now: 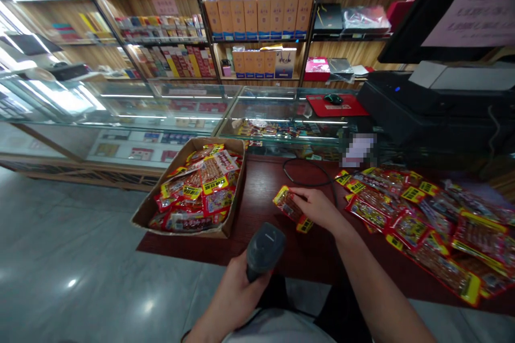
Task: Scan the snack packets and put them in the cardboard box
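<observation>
My left hand [240,292] is wrapped round the handle of a dark barcode scanner [265,246], its head tilted up above the table's front edge. With its fingers closed, my right hand [316,206] grips a snack packet [286,202], red and yellow, over the middle of the table. Part of a yellow-labelled packet shows beneath that hand; I cannot tell if it is a second one. To the left, an open cardboard box [237,201] holds many similar packets. A loose pile of snack packets [406,214] spreads over the table's right side.
The dark red wooden table [257,187] stands against a glass display counter [281,102]. A black cable [308,178] loops on the table. A red mouse pad [341,107] with a mouse lies on the glass. A monitor [402,37] and a black machine [402,107] stand at right.
</observation>
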Demonstrator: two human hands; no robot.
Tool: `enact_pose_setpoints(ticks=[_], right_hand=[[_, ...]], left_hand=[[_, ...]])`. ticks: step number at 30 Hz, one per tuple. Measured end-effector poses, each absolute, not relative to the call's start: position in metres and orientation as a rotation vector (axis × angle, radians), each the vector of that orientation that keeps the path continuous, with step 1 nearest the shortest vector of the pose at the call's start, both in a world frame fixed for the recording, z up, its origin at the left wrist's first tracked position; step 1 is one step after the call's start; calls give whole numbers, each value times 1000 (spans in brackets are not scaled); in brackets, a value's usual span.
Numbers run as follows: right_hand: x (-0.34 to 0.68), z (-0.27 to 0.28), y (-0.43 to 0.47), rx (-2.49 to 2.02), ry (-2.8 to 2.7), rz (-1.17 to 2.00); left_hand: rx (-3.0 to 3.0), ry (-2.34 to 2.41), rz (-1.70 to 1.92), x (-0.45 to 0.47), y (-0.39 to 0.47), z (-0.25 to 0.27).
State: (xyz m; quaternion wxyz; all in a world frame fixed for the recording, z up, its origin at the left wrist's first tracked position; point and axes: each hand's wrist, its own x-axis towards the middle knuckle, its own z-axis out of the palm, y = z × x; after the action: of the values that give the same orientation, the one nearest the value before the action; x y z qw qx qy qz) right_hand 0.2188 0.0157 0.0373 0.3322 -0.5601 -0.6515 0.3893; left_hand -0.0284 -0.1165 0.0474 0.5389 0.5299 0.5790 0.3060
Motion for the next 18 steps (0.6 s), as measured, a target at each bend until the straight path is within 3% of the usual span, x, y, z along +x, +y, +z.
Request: enact_pose_setpoints(ticks=[11,16,18], right_hand=[[80,108,94,-1139,-1426,1367],[152,68,63,-1260,-1411,1175],[218,51,41,-1553,-1431,848]], left_hand=[[1248,1460,678,-27,-120,39],[1232,1471,649,-27,-117,34],[1229,1466,644,-27,-114,31]])
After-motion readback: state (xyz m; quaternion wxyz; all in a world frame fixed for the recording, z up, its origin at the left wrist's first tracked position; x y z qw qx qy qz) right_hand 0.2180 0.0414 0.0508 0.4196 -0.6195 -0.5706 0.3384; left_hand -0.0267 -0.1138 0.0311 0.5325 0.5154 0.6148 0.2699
